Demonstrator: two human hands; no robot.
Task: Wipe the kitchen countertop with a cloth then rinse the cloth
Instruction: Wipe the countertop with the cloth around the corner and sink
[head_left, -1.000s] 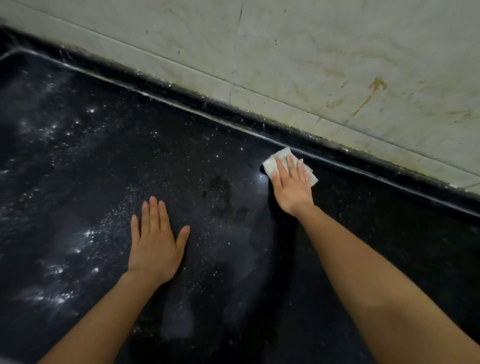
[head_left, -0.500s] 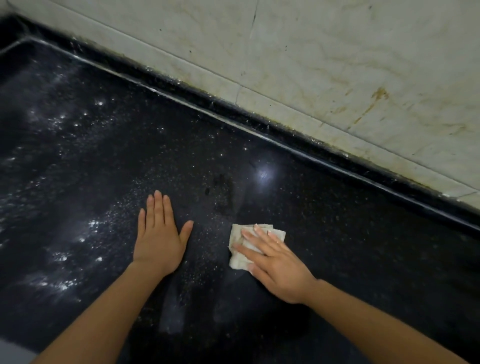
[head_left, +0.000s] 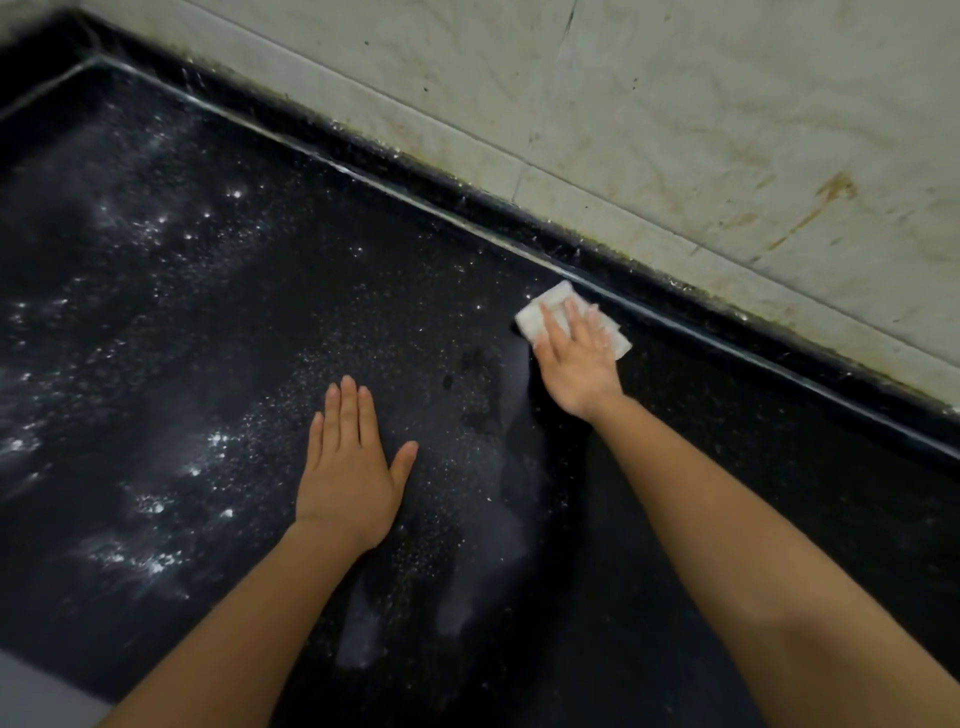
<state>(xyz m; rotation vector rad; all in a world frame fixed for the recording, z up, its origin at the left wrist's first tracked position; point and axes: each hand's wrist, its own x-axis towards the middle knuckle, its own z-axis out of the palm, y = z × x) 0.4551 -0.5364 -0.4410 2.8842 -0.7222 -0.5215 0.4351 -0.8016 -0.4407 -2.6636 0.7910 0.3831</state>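
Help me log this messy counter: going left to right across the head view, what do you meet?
White powder → left hand → right hand pressing the cloth → brown stain on the wall.

Two hands show: one left hand (head_left: 345, 467) at lower centre, one right hand (head_left: 576, 364) right of centre. One white cloth (head_left: 550, 300). One black desk (head_left: 208, 312). One tiled wall (head_left: 727, 104) along the top.

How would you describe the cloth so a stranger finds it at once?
On the black countertop, look along the back edge below the stained wall. There the right hand presses flat on a small folded cloth. It is the only solid white thing; the other white marks are loose specks.
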